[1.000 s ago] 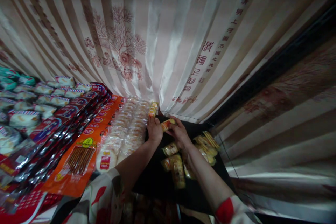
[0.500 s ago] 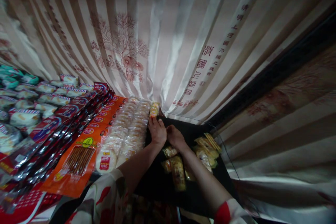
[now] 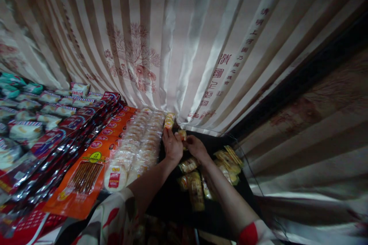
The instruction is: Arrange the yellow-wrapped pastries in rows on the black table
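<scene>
My left hand [image 3: 173, 147] reaches forward with fingers stretched out, the fingertips against a yellow snack packet [image 3: 169, 120] at the back edge of the black surface. Beside its thumb is another small yellow snack packet [image 3: 182, 134]. My right hand [image 3: 196, 147] pinches this second packet from the right, its fingers closed. Below the hands lie several loose yellow snack packets [image 3: 196, 191], with a further pile of them [image 3: 228, 162] right of my right forearm. The black surface [image 3: 172, 203] bears them all.
Left of my hands stand rows of clear-wrapped round crackers [image 3: 146, 138]. Beyond them are orange snack bags [image 3: 76, 187], dark red packs [image 3: 77, 126] and white packets [image 3: 25, 130]. A pleated printed curtain [image 3: 184, 46] hangs close behind; a dark beam [image 3: 299, 65] slants at right.
The small yellow packet now shows between my hands, where it was hidden before. My right hand has shifted slightly right; my left hand stays by the back packet. The view has moved slightly.
</scene>
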`<state>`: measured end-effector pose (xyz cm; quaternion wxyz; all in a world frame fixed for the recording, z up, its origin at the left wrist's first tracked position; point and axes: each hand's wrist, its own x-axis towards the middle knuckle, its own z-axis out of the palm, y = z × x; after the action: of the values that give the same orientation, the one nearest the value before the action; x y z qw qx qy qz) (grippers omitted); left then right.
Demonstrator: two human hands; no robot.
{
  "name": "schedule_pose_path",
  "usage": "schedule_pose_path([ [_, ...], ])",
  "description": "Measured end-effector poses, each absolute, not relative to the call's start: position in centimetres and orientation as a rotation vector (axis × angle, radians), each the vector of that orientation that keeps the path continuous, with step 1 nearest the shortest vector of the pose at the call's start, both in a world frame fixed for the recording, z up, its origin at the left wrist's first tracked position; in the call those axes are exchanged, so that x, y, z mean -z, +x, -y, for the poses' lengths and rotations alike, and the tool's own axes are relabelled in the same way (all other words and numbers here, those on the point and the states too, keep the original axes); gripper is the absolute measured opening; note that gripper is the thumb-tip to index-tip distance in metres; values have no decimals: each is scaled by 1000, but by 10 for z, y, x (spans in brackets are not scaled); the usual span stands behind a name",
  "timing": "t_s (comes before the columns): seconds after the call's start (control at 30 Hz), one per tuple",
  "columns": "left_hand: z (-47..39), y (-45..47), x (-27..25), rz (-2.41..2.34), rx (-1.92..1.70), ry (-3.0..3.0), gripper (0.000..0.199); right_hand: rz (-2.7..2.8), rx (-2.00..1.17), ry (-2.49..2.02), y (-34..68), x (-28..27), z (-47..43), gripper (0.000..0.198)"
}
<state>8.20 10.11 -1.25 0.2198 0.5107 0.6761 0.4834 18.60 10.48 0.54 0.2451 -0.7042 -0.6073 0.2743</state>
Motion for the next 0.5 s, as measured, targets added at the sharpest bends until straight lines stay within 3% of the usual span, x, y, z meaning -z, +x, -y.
schedule_pose_path([
  [0.3, -97, 78, 7, -1856, -1284, 1404, 47, 1519, -973, -1441, 164, -2, -104, 19],
  [0.5, -86, 78, 7, -1825, -1332, 1382, 50, 1659, -833, -1507, 150, 9, -109, 17],
])
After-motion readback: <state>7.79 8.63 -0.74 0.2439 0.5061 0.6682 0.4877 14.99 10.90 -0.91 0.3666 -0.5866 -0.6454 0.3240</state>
